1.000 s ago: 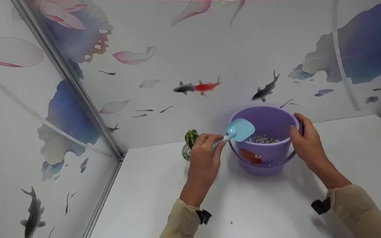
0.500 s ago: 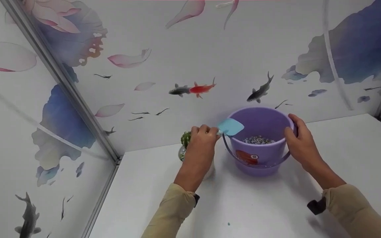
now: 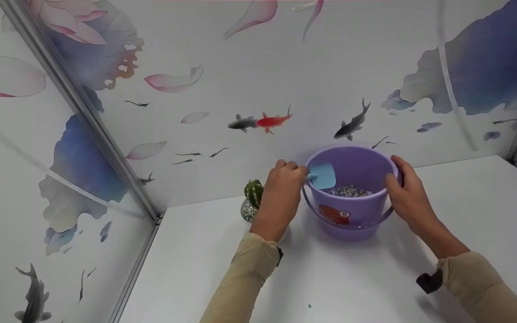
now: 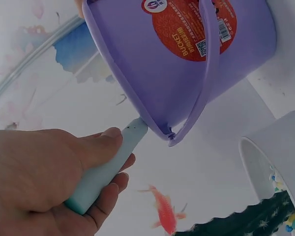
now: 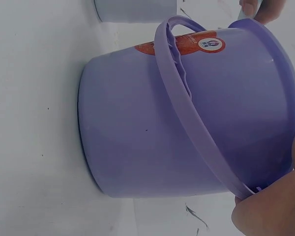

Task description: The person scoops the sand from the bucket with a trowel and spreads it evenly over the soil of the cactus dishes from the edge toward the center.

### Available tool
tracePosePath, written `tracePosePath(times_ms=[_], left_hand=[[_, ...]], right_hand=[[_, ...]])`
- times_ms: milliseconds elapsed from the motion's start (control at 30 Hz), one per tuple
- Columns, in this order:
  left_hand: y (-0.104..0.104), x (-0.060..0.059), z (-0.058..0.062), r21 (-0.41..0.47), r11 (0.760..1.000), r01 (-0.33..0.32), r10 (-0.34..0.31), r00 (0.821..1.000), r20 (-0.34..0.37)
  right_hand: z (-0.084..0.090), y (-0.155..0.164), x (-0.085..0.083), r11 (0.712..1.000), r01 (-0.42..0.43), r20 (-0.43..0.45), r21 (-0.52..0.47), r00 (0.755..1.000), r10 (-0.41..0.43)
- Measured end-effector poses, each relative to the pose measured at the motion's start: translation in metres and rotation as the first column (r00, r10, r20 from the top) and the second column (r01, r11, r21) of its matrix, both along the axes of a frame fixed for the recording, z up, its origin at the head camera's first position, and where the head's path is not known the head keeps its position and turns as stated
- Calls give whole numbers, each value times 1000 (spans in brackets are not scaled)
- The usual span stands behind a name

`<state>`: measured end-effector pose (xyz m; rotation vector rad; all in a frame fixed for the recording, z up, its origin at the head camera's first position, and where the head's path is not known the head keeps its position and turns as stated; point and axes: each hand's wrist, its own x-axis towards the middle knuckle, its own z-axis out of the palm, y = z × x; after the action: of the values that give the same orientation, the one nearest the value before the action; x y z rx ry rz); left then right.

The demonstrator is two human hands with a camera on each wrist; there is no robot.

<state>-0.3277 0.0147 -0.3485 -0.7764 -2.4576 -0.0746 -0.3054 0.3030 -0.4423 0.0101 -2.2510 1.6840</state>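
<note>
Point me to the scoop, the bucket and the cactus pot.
blue scoop (image 3: 322, 175), head view, on its blade.
purple bucket (image 3: 352, 215), head view, on its front wall.
cactus pot (image 3: 253, 193), head view, on the green cactus.

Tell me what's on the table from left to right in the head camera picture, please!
Little cactus pot → left hand → blue scoop → purple bucket → right hand.
</note>
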Motion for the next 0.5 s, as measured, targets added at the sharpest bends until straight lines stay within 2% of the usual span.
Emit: tracePosePath(times_ms=[100,333,433,500], left_hand=[[6,-5,2,14,1000,-4,4,1000,1],[26,-11,2,17,1000,-20,19,997,75],[35,-12,1,50,998,-31,23,988,152],[42,-12,1,72,996,-49,32,974,226]], right_hand=[[1,1,1,1000,-7,-11,-6,1000,7],[0,1,3,1000,-3,-3,-10,1000,3],[1,0,2,1000,-5,5,-9,1000,5],[1,-1,2,1000,-5,7,-9,1000,5]])
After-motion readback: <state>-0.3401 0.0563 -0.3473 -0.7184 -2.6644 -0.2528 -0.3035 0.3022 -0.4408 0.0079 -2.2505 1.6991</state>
